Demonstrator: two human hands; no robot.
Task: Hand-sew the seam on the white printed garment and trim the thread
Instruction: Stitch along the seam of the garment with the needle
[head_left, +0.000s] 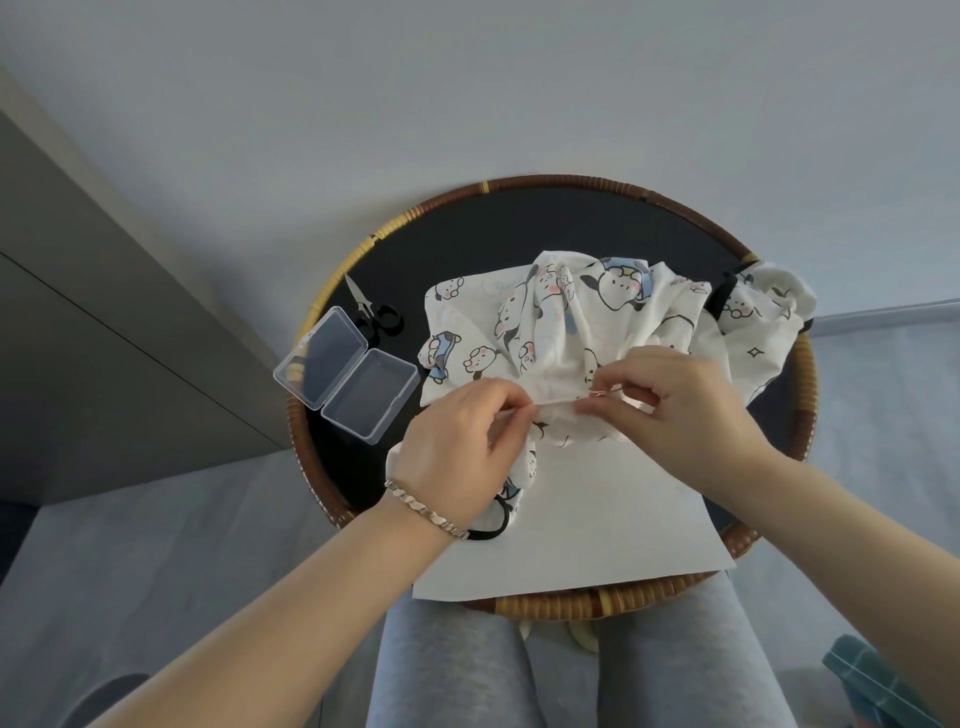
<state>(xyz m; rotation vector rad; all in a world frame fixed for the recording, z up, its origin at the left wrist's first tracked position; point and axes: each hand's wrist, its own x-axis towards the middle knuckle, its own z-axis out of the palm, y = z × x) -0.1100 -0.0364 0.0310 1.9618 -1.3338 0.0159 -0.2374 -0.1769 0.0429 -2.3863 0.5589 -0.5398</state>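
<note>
Now, the white printed garment (571, 322) lay bunched on the round tray (519, 183), heaped on the far side of both hands, with its near edge drawn into a taut strip. That seam edge (556, 403) ran left to right between the hands, almost level, and the next stitch would turn on that line.

The left hand (457, 436) pinched the strip's left end between thumb and fingertips, keeping it stretched. The right hand (675, 400) pinched at the right end, fingers curled over a pinkish sliver (602, 393): needle or thread, too small to tell. With the right hand at the working point, I'd judge the next pass would travel along the seam toward the left hand.

Under the work lay a white sheet of paper (597, 519). Out to the left on the tray, apart from the cloth, sat an open clear plastic box (345, 371), and just beyond it the scissors (371, 312), nearer the left hand. Trimming looked some way off.
</note>
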